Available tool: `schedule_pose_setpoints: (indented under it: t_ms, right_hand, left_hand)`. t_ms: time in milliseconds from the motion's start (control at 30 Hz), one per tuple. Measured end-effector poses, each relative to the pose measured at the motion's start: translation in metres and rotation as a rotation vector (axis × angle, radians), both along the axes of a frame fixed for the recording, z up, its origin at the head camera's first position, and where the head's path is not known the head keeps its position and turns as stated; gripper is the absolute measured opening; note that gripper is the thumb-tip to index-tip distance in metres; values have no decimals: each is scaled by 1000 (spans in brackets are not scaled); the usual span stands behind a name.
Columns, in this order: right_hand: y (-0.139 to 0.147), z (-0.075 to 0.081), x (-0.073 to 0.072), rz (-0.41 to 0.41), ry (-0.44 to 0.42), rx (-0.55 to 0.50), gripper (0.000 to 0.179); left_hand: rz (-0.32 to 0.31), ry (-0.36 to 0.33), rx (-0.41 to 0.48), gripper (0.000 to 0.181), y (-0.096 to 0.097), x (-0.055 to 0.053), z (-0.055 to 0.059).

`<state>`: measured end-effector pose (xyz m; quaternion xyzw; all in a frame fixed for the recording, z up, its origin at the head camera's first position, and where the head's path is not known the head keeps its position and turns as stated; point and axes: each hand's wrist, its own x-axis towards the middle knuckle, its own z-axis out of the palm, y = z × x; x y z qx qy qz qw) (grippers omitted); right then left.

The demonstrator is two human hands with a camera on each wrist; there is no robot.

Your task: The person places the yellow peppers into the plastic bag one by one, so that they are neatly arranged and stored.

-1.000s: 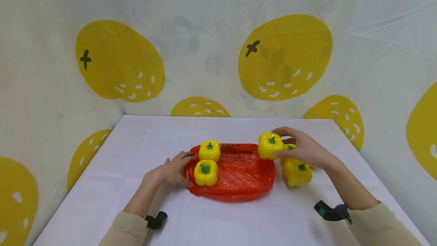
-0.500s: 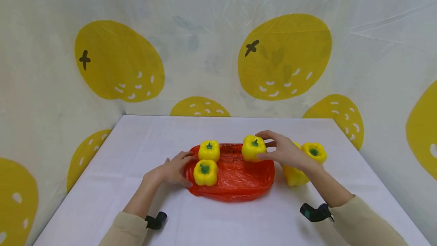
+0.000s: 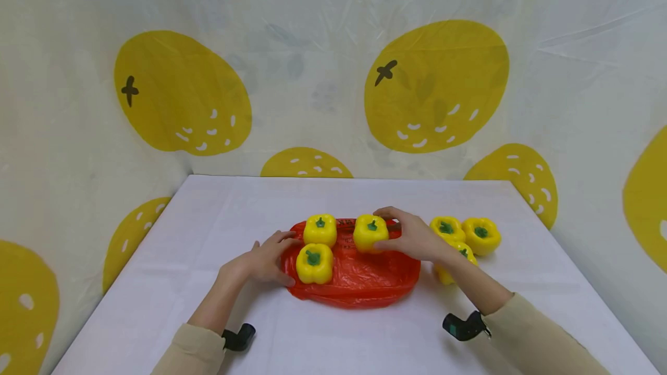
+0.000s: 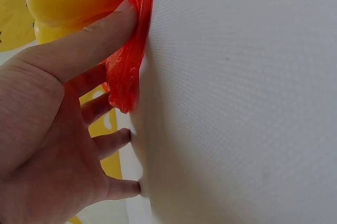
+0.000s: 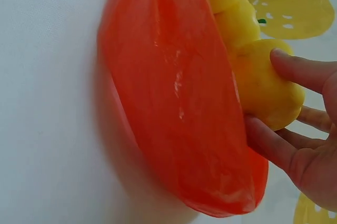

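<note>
My right hand [image 3: 417,239] holds a yellow bell pepper [image 3: 369,236] between thumb and fingers, over the back right part of a red plastic bag [image 3: 359,282]. In the right wrist view the pepper [image 5: 266,87] sits at the bag's rim, partly behind the red plastic [image 5: 174,82]. Two more bell peppers stand in the left part of the bag, one at the back [image 3: 320,231] and one in front [image 3: 315,265]. Spread at the bag's left end, my left hand [image 3: 267,260] has its thumb against the bag's edge [image 4: 126,71] and its fingers straight.
Several loose yellow bell peppers stand close together right of the bag, among them a back left pepper [image 3: 446,228] and a back right pepper [image 3: 482,237]. My right forearm partly covers the front one [image 3: 465,252]. Beneath everything lies a white table [image 3: 333,340].
My right hand has carried the bell pepper leftward and down, from the bag's right edge toward the peppers in it. The loose peppers behind that hand now show. My left hand stays put.
</note>
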<state>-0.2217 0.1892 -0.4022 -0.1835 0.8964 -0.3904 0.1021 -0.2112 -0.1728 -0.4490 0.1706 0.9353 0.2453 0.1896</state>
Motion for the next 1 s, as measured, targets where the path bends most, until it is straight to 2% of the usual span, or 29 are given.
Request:
schedule_pose_setpoints:
  t_ms: [467,1000]
  right_hand:
    - [-26,-11,-1,-32,-61,10,68]
    - [-31,-16,-6,-9,-55,4,73]
  left_hand:
    - [8,-10,7,83,1,1,2]
    - [2,-14,-2,83,1,1,4]
